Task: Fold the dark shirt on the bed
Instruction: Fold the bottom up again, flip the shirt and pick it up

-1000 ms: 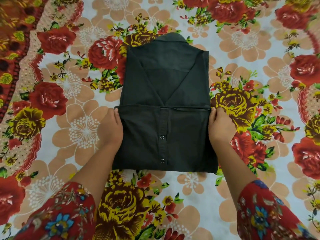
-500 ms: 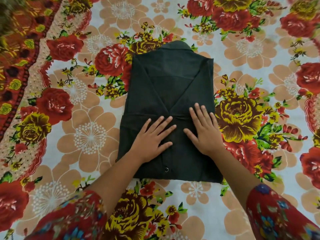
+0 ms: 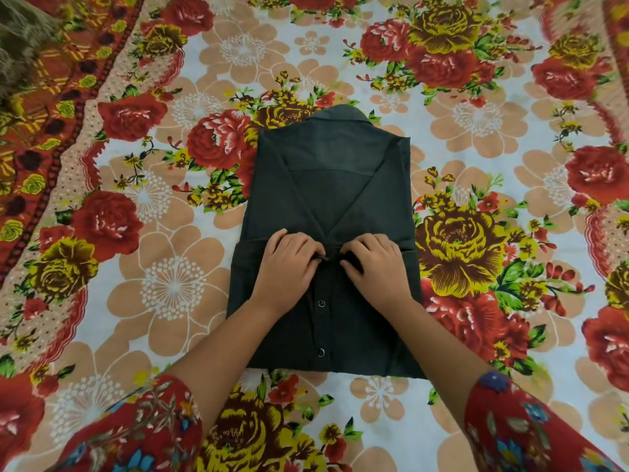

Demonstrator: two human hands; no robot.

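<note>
The dark shirt (image 3: 326, 185) lies on the bed as a narrow upright rectangle, collar at the far end, sleeves crossed in a V, its lower part folded up with two snap buttons showing. My left hand (image 3: 289, 264) and my right hand (image 3: 374, 264) sit side by side at the middle of the shirt. The curled fingers of both pinch the upper edge of the folded-up flap where the button strip ends. Both forearms cross the lower half of the shirt.
A floral bedsheet (image 3: 170, 284) with red and yellow roses covers the whole bed around the shirt. A red patterned border (image 3: 44, 107) runs along the far left. My red floral sleeves show at the bottom corners.
My hands went from the shirt's side edges to lying flat on its middle. Now their fingers have curled in and pinch the flap's upper edge at the centre.
</note>
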